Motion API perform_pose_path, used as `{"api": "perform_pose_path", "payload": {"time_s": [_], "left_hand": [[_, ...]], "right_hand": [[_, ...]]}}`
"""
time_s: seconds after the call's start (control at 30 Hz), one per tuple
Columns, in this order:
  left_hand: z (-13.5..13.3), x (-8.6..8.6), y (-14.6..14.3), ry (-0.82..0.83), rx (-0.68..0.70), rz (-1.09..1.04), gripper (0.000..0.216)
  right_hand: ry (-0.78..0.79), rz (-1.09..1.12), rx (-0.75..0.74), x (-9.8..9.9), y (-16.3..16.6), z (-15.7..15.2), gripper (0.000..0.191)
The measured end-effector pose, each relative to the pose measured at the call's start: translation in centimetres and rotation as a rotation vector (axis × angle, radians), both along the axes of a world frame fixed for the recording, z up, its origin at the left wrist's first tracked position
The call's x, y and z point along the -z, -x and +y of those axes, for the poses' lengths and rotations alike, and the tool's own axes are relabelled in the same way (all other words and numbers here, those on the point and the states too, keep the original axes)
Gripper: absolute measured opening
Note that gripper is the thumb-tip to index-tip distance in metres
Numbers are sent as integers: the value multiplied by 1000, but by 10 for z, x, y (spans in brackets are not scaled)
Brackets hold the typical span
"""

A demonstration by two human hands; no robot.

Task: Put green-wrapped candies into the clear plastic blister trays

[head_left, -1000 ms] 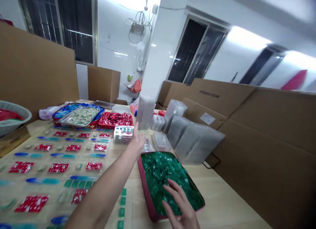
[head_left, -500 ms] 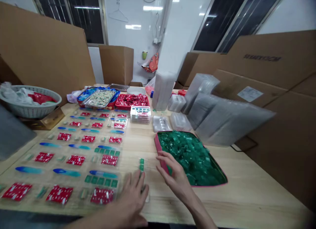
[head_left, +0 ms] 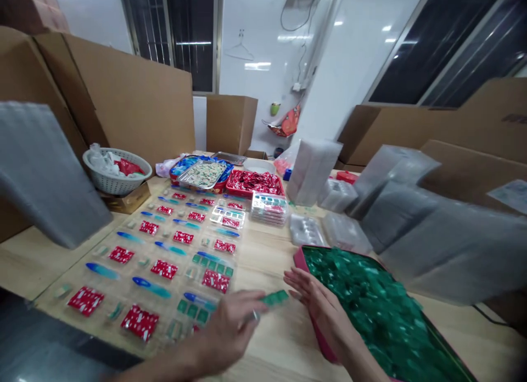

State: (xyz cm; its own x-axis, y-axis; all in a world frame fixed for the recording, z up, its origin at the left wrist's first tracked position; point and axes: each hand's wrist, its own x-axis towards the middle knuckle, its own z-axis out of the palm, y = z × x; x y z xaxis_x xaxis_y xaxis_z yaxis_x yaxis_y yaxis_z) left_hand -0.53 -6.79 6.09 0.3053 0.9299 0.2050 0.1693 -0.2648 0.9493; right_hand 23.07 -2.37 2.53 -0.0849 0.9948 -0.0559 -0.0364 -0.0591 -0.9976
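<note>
My left hand [head_left: 233, 327] is closed around one end of a short strip of green squares [head_left: 275, 298], held just above the wooden table. A small greyish thing shows at its fingers, too blurred to name. My right hand [head_left: 319, 302] is open, fingers stretched out, beside the strip's far end and over the near rim of a pink-edged tub [head_left: 302, 259]. Loose green squares [head_left: 362, 299] fill that tub. Left of my left hand lie rows of clear trays with red dotted packets [head_left: 140, 321] and blue spatula-like pieces [head_left: 151, 287]; some hold green squares [head_left: 201, 315].
At the back stand a tray of pale pieces [head_left: 203, 173], a red tray of red packets [head_left: 255, 183] and stacked filled trays [head_left: 269, 208]. Clear plastic stacks [head_left: 315, 170] rise behind the tub. A basket [head_left: 117, 179] sits at left; cardboard boxes [head_left: 230, 124] line the wall.
My left hand has lifted off the table with the green strip in its fingers. My right hand stays open by the tub. The view has swung left.
</note>
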Motion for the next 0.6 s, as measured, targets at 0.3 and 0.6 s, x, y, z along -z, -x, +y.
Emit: {"api": "perform_pose_path", "payload": {"time_s": [0.3,0.6], "left_hand": [[133,-1,63,421,-96,-405,35],[204,32,98,232,-485,-23,25]], "right_hand": [[136,190,-39,-5,81,78,35],[296,144,106,31,133,149,17]]}}
